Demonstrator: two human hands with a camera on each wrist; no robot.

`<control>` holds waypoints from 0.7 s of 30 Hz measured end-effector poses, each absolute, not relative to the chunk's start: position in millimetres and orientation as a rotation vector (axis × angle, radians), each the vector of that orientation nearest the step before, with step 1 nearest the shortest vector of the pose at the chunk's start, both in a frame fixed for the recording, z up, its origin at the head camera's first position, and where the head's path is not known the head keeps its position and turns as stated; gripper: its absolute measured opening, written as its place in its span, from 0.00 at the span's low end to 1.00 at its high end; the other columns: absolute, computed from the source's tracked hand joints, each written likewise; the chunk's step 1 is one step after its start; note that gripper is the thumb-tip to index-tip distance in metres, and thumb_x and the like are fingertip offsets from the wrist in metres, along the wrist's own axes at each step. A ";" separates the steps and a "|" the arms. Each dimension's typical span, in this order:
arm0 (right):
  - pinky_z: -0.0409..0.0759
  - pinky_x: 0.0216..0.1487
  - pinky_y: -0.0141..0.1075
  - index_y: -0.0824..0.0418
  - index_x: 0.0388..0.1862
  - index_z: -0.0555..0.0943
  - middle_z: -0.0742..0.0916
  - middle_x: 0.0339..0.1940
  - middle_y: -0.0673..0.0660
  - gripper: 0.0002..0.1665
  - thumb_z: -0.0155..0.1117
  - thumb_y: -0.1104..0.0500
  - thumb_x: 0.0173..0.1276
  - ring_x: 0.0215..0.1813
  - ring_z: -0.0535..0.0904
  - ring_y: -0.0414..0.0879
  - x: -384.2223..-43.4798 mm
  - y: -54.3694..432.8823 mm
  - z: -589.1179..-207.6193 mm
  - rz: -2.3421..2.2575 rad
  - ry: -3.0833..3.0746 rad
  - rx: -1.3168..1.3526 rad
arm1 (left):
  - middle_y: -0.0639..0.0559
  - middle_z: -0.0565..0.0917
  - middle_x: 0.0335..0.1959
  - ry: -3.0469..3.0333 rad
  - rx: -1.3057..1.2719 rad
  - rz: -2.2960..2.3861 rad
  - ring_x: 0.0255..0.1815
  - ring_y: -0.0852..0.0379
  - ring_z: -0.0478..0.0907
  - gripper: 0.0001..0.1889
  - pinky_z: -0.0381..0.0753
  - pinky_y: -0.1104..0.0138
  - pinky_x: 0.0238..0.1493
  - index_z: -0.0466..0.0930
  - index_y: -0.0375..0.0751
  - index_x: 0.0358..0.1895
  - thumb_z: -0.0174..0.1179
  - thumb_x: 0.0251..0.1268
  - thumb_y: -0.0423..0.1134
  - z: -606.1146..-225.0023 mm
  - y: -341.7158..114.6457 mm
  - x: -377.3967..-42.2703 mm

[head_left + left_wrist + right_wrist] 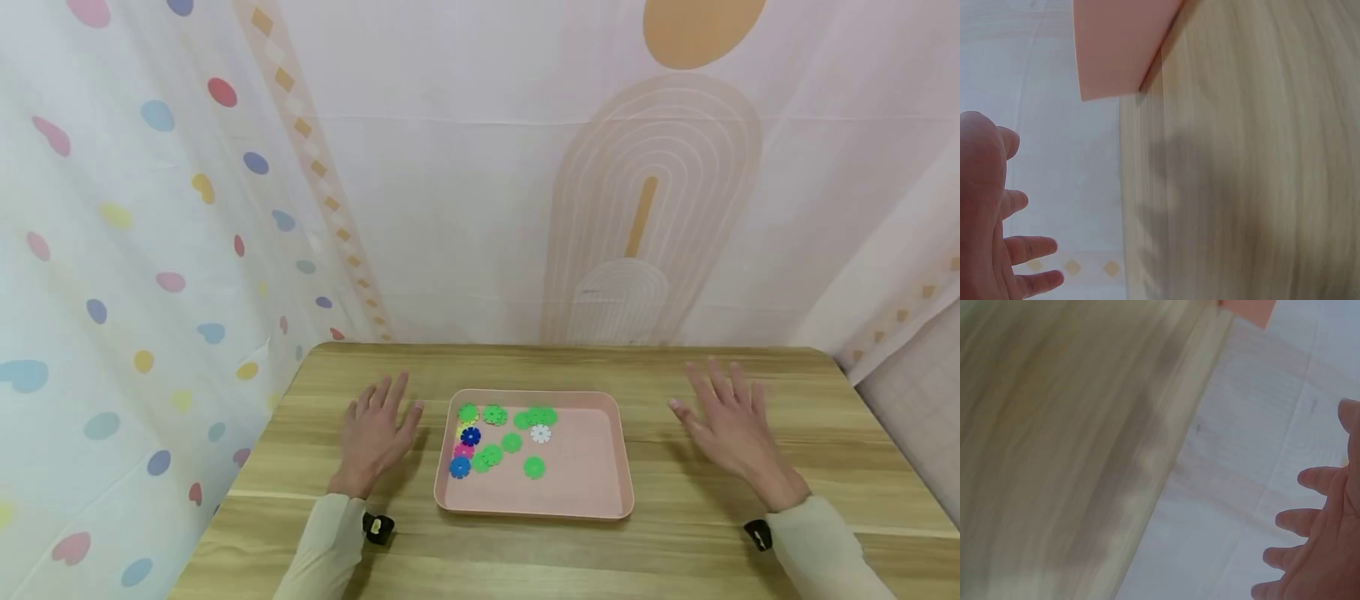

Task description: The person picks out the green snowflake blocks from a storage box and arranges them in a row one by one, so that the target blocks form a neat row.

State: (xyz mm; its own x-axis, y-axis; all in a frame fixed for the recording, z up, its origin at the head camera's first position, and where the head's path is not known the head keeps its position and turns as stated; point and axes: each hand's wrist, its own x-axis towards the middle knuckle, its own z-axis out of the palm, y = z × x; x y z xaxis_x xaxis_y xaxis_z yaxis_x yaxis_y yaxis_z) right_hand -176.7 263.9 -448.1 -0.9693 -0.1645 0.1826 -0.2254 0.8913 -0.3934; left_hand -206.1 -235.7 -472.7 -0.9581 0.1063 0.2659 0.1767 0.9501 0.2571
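Observation:
A shallow pink tray [585, 467] sits on the table between my two hands. Inside it lie several flat notched discs, mostly green [534, 467], some overlapping. A white disc [541, 433] is near the middle; dark blue [471, 436], pink [463, 451] and blue [460, 467] ones gather at the left end, with yellow partly hidden under green. My left hand [377, 433] is held over the table left of the tray, fingers spread, holding nothing. To the tray's right, my right hand [735, 429] also has spread fingers and nothing in it. Both wrist views show bare fingers above the table.
The wooden table [525, 558] reaches back to a patterned curtain [465, 208] that hangs behind its far edge and along the left side. A black strap with a small device [378, 527] is worn on the left wrist, and a similar one [759, 535] on the right.

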 end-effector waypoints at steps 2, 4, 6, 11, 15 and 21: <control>0.29 0.69 0.73 0.65 0.80 0.50 0.51 0.77 0.78 0.43 0.43 0.40 0.79 0.77 0.36 0.76 -178.3 258.6 -445.3 0.681 -2.911 0.338 | 0.33 0.65 0.73 -2.861 -0.223 -0.485 0.72 0.30 0.61 0.34 0.57 0.34 0.69 0.58 0.43 0.77 0.44 0.77 0.58 -474.4 -232.6 -207.3; 0.34 0.69 0.73 0.68 0.79 0.52 0.55 0.75 0.80 0.43 0.47 0.41 0.79 0.76 0.41 0.77 -181.1 253.3 -442.5 0.720 -2.888 0.387 | 0.33 0.67 0.72 -2.858 -0.237 -0.569 0.71 0.30 0.62 0.34 0.60 0.35 0.68 0.58 0.42 0.77 0.45 0.77 0.57 -475.6 -228.6 -207.8; 0.41 0.69 0.73 0.71 0.77 0.54 0.59 0.73 0.81 0.43 0.51 0.44 0.78 0.75 0.47 0.78 -184.5 248.5 -439.8 0.767 -2.868 0.450 | 0.33 0.68 0.71 -2.858 -0.240 -0.652 0.71 0.30 0.63 0.34 0.61 0.36 0.68 0.57 0.42 0.77 0.47 0.77 0.56 -477.1 -224.0 -208.5; 0.54 0.67 0.71 0.73 0.74 0.61 0.65 0.72 0.78 0.39 0.56 0.47 0.76 0.72 0.55 0.77 -191.7 239.1 -430.4 0.931 -2.868 0.531 | 0.33 0.67 0.72 -2.886 -0.232 -0.843 0.71 0.31 0.63 0.33 0.60 0.36 0.69 0.55 0.43 0.78 0.49 0.76 0.52 -481.7 -210.1 -212.0; 0.65 0.64 0.66 0.70 0.70 0.68 0.72 0.69 0.73 0.32 0.57 0.50 0.77 0.70 0.64 0.71 -196.7 228.0 -424.9 1.066 -2.846 0.582 | 0.35 0.66 0.73 -2.914 -0.230 -0.945 0.73 0.33 0.63 0.35 0.61 0.38 0.70 0.52 0.44 0.79 0.50 0.76 0.52 -485.4 -203.3 -213.9; 0.80 0.46 0.46 0.66 0.64 0.76 0.80 0.61 0.66 0.25 0.57 0.51 0.76 0.51 0.79 0.54 -202.8 206.6 -421.3 1.223 -2.864 0.641 | 0.36 0.69 0.71 -2.946 -0.259 -1.011 0.72 0.36 0.65 0.36 0.63 0.41 0.70 0.50 0.44 0.80 0.50 0.76 0.53 -492.5 -198.7 -216.1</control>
